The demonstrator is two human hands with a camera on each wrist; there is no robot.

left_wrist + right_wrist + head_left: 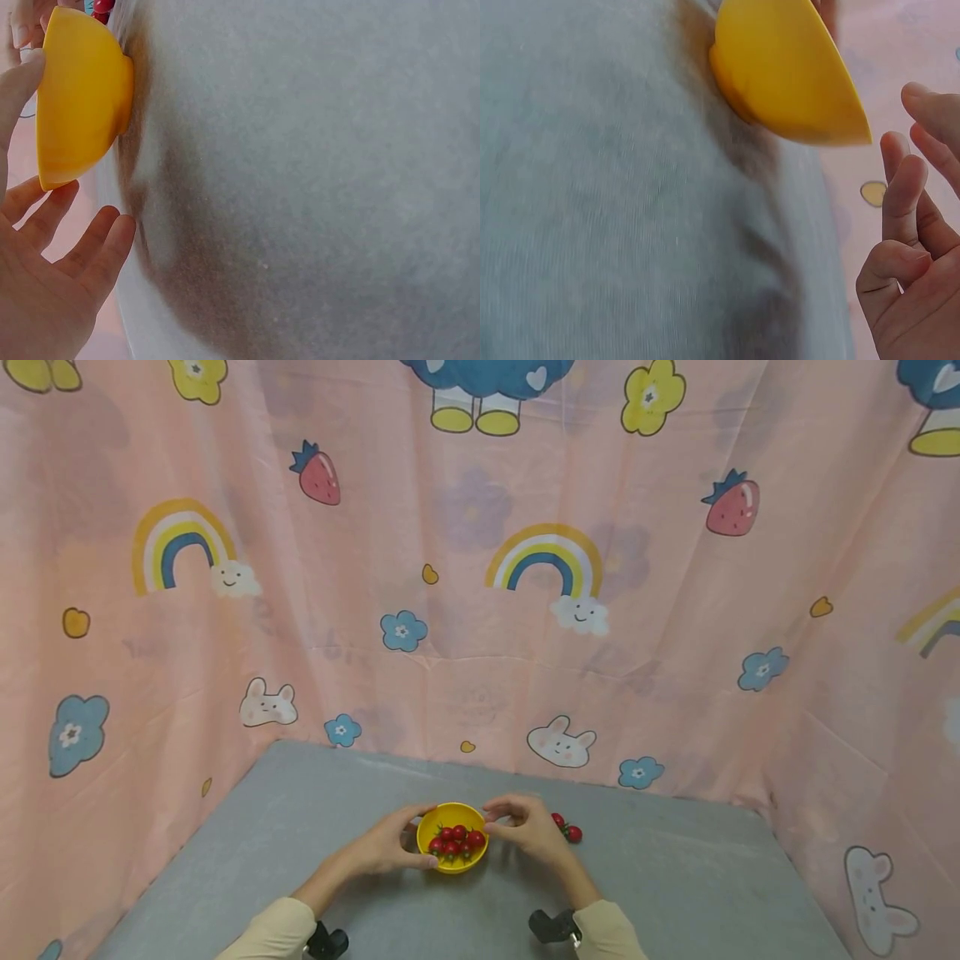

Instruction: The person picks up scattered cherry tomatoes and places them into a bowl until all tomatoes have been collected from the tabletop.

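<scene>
Yellow bowl (450,815) is gripped on its left by the left hand (386,845). Just right of it, the right hand (529,828) is held empty, loosely curled.

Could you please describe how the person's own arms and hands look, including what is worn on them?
The left hand and right hand are bare, without gloves. The left sleeve and right sleeve look plain and pale cream, ending on the forearms. Beside each cuff sits a small black device, left device and right device.
</scene>
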